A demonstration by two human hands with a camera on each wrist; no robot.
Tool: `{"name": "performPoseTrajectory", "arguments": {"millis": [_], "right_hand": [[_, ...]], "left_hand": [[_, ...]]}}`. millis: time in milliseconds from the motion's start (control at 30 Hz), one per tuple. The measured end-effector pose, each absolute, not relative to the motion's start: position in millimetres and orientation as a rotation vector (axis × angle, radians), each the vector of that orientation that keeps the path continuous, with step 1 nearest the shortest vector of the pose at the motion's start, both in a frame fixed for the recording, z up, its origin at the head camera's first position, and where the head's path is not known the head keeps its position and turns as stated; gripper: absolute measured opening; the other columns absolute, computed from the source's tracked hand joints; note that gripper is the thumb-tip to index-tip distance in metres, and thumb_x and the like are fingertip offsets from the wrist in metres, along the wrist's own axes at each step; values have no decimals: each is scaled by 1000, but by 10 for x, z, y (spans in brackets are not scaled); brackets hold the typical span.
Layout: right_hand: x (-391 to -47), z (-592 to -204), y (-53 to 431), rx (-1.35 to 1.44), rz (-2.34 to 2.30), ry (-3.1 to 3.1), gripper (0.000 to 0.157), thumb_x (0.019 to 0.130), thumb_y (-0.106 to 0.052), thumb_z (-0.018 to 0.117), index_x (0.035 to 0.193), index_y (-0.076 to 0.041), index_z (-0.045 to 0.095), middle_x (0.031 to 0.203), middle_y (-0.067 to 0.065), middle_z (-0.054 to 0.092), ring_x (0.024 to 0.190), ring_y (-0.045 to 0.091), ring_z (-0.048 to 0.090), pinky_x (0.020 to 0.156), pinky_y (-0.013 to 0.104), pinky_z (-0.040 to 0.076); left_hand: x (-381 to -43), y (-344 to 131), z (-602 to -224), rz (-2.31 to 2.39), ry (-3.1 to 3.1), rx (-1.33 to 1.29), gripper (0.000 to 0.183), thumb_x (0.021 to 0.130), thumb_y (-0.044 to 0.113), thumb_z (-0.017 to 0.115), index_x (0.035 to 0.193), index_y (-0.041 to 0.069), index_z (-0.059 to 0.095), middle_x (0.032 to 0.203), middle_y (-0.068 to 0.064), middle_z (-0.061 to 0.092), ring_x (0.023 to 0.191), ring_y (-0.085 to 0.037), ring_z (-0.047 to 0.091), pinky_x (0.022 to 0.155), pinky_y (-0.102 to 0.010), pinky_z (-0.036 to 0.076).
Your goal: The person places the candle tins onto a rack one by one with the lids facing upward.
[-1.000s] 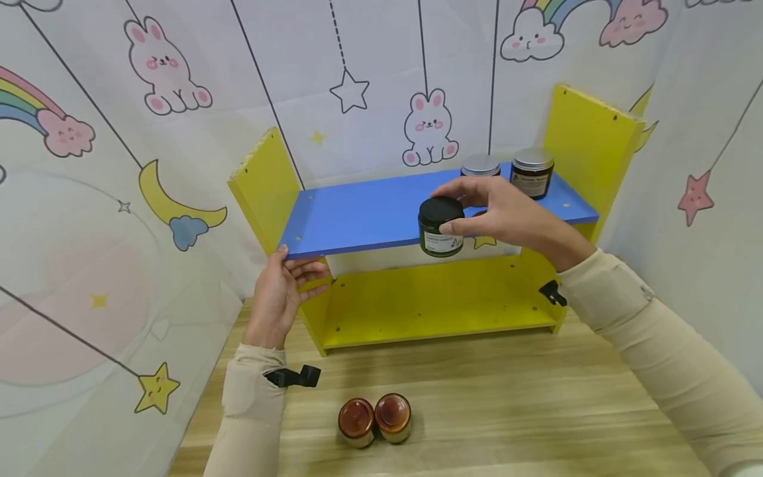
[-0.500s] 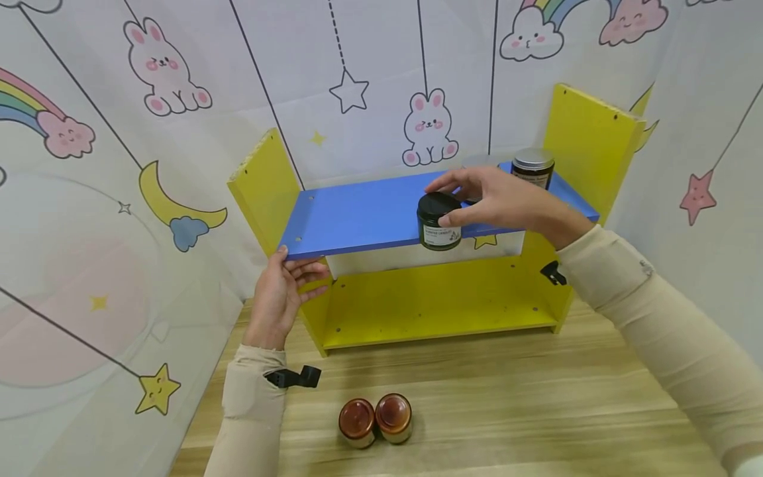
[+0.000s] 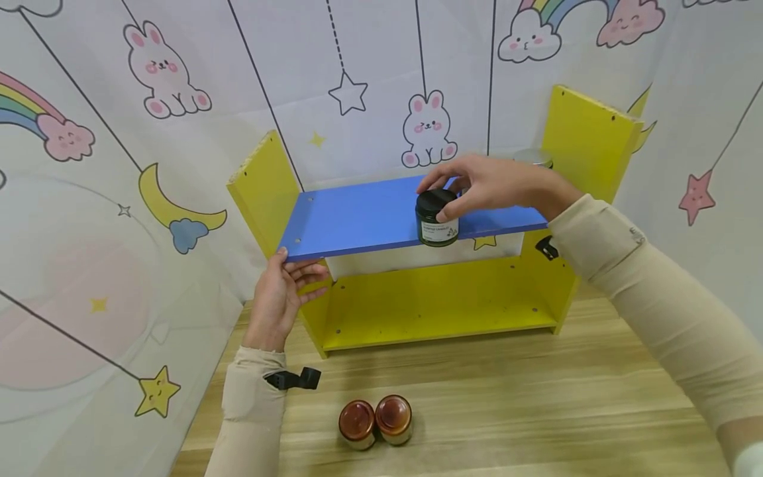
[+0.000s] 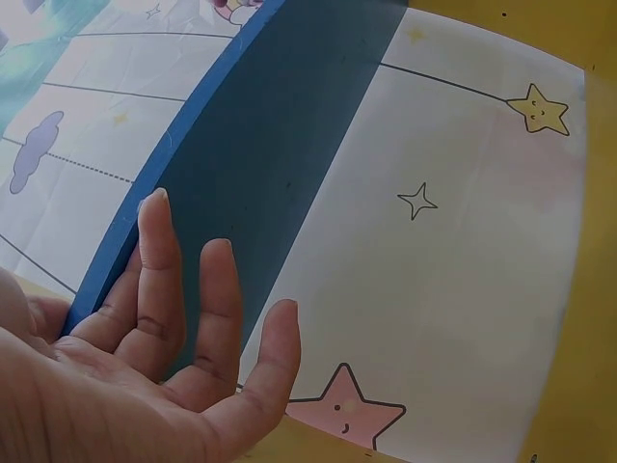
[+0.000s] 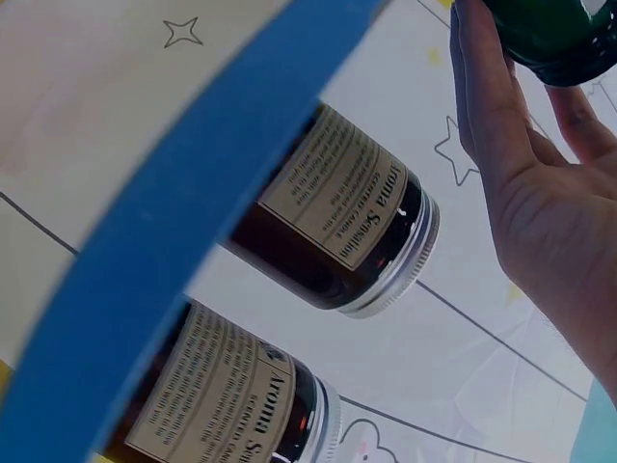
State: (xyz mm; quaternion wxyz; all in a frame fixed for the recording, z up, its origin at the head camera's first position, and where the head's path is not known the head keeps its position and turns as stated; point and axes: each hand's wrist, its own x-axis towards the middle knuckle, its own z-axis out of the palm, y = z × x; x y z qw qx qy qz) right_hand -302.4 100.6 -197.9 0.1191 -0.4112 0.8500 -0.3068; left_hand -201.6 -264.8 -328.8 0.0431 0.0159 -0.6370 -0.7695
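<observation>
In the head view my right hand (image 3: pixel 497 185) grips a dark green scented candle jar (image 3: pixel 440 230) with a black lid, fingers and thumb round its lid. The jar is upright at the front edge of the blue shelf board (image 3: pixel 352 215). My left hand (image 3: pixel 277 301) holds that board's front left corner, thumb over the edge and the other fingers spread below. Two brown candle jars with silver lids stand on the board's right part; the right wrist view shows one jar (image 5: pixel 337 212) and the other jar (image 5: pixel 227 391), while my right arm mostly hides them in the head view.
Yellow side panels (image 3: pixel 587 142) rise at both ends of the board. Below it lies a yellow bottom shelf (image 3: pixel 429 301). Two reddish-topped jars, a left one (image 3: pixel 357 424) and a right one (image 3: pixel 394 419), stand side by side on the wooden table (image 3: pixel 507 397).
My right hand has moved slightly up and left with the green jar, toward the blue board, and now covers more of the silver-lidded jars. The left hand has stayed at the corner.
</observation>
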Motion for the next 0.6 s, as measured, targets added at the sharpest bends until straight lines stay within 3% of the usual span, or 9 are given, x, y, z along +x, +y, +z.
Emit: {"name": "performPoseTrajectory", "arguments": {"millis": [300, 600], "right_hand": [[-3140, -1748, 902, -1171, -649, 2508, 49, 90, -28, 76, 135, -22, 61, 139, 7, 51, 126, 29, 48, 107, 50, 38], [-3274, -1628, 808, -1081, -578, 2507, 48, 89, -27, 76, 134, -21, 60, 138, 6, 50, 128, 30, 49, 110, 52, 38]], "left_hand": [[-2008, -2651, -3290, -2348, -1945, 31, 56, 112, 45, 23, 113, 9, 65, 87, 2, 75, 92, -20, 68, 94, -48, 50], [-2008, -2646, -3294, -2351, -1946, 33, 57, 112, 45, 23, 112, 8, 66, 87, 2, 75, 93, -21, 68, 93, -47, 50]]}}
